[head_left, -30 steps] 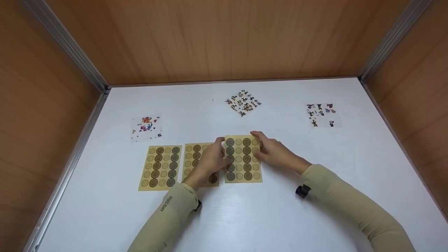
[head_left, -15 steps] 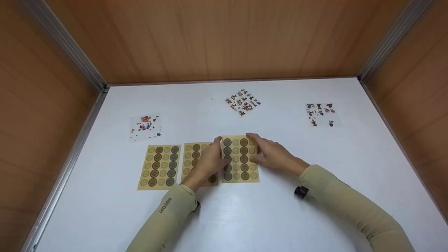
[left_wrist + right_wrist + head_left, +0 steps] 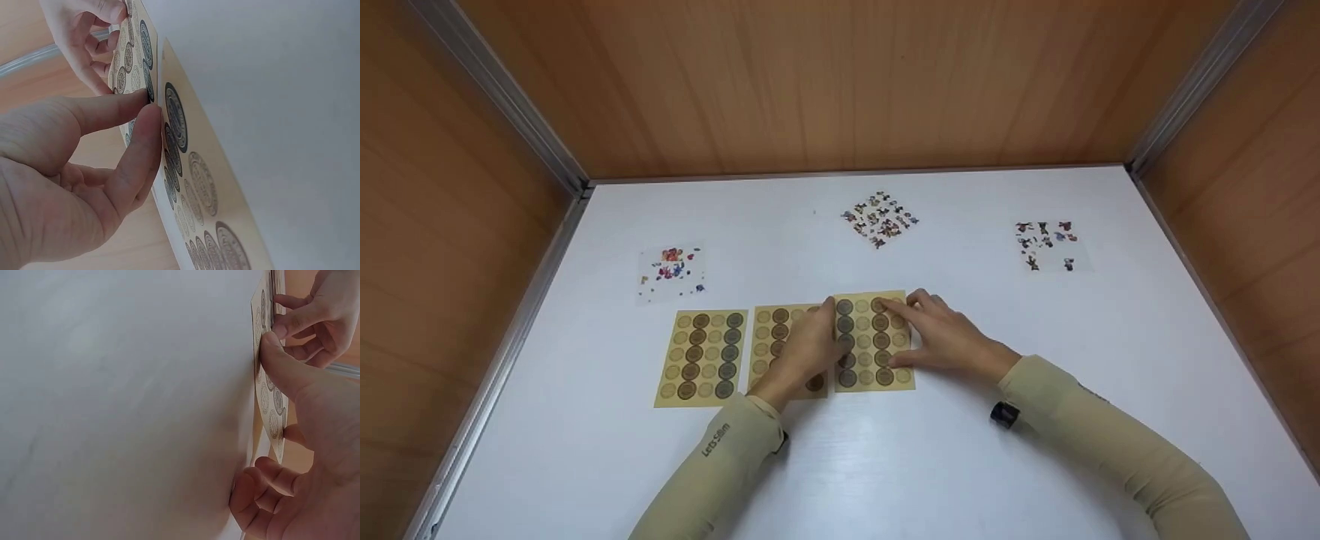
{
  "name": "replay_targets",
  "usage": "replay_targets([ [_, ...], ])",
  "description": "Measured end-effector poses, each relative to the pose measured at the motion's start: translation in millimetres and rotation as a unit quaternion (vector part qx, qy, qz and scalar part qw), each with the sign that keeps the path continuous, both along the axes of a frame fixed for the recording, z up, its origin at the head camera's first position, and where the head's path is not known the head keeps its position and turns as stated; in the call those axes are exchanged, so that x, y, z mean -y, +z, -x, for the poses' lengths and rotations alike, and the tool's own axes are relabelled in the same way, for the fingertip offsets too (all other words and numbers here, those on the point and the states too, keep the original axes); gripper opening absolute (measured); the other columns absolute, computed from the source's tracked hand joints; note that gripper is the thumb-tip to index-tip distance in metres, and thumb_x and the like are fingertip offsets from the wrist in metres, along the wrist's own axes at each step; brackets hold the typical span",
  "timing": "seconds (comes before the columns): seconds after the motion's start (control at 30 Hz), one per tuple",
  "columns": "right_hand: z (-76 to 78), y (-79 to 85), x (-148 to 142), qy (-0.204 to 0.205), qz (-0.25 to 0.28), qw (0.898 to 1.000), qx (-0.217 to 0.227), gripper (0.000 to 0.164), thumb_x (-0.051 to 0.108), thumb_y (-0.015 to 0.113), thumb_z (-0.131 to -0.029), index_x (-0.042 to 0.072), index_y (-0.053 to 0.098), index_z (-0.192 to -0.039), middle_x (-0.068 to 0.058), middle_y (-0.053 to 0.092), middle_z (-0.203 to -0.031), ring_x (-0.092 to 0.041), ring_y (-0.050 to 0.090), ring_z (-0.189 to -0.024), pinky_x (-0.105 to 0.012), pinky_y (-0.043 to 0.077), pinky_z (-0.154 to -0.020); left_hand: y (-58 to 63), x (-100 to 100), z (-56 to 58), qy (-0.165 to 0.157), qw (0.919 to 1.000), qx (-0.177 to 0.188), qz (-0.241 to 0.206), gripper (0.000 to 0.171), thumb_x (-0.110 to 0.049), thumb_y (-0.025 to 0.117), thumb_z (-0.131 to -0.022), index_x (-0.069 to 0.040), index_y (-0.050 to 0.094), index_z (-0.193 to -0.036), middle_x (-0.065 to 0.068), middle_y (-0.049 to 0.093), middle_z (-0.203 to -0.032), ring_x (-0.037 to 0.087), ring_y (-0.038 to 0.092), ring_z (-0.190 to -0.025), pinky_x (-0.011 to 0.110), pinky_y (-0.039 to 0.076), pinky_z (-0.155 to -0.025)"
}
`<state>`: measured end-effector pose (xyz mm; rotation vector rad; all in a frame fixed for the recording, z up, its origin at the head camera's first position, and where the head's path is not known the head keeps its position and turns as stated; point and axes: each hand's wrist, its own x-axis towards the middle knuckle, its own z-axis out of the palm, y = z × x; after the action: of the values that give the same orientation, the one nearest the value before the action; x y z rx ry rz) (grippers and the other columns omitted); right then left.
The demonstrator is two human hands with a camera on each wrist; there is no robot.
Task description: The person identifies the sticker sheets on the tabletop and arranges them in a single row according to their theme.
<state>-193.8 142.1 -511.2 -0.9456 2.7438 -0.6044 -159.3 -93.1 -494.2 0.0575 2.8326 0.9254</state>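
Three tan sheets of round seal-like stickers form a row on the white table. My left hand (image 3: 806, 345) lies over the middle sticker sheet (image 3: 763, 319) and pinches the left edge of the right sticker sheet (image 3: 864, 322); thumb and forefinger nearly meet there in the left wrist view. My right hand (image 3: 952, 334) rests thumb and forefinger, spread apart, on the right part of that sheet. Its other fingers (image 3: 247, 495) curl past the edge, which stands slightly off the table in the right wrist view. Left of both hands lies the left sticker sheet (image 3: 701, 360).
Farther back lie three clear sheets with small colourful figures: the left clear sheet (image 3: 671, 271), the diamond-turned middle clear sheet (image 3: 880, 219) and the right clear sheet (image 3: 1050, 246). Wooden panels (image 3: 840, 90) wall the table (image 3: 885, 465) at the back and sides.
The right sticker sheet has shifted slightly left, closer to the middle one. My right hand has loosened from its right edge, with thumb and forefinger spreading onto its face.
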Motion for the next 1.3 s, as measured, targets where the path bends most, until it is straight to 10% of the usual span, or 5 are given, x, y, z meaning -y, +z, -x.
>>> replay_targets([
  [0.5, -4.3, 3.0, 0, 0.003, -0.041, 0.999, -0.006, 0.096, 0.066, 0.074, -0.081, 0.016, 0.042, -0.156, -0.015, 0.043, -0.143, -0.031, 0.046, -0.120, -0.050, 0.055, -0.086, 5.5, -9, -12.3, -0.046, 0.9953, -0.031, 0.079, 0.017, -0.010, 0.068, -0.097, 0.000, 0.070, -0.111, 0.020, 0.061, -0.118, 0.025, 0.064, -0.088, 0.037, 0.059, -0.075],
  [0.77, -3.3, 5.7, 0, 0.012, -0.047, 0.999, 0.011, 0.094, 0.064, 0.072, -0.083, 0.013, 0.041, -0.156, -0.017, 0.038, -0.151, -0.036, 0.043, -0.129, -0.055, 0.054, -0.091, 5.0, -12, -16.4, -0.094, 0.9845, -0.065, 0.133, 0.013, -0.009, 0.069, -0.096, -0.001, 0.071, -0.106, 0.016, 0.068, -0.109, 0.029, 0.069, -0.090, 0.039, 0.061, -0.076],
  [1.3, -3.4, 5.5, -1, 0.008, -0.054, 0.998, 0.029, 0.093, 0.065, 0.071, -0.085, 0.014, 0.040, -0.157, -0.015, 0.022, -0.165, -0.053, 0.030, -0.141, -0.068, 0.043, -0.101, 4.2, -11, -15.3, -0.108, 0.9872, -0.019, 0.116, 0.015, -0.008, 0.067, -0.097, 0.001, 0.066, -0.109, 0.026, 0.067, -0.120, 0.026, 0.067, -0.078, 0.034, 0.060, -0.064],
])
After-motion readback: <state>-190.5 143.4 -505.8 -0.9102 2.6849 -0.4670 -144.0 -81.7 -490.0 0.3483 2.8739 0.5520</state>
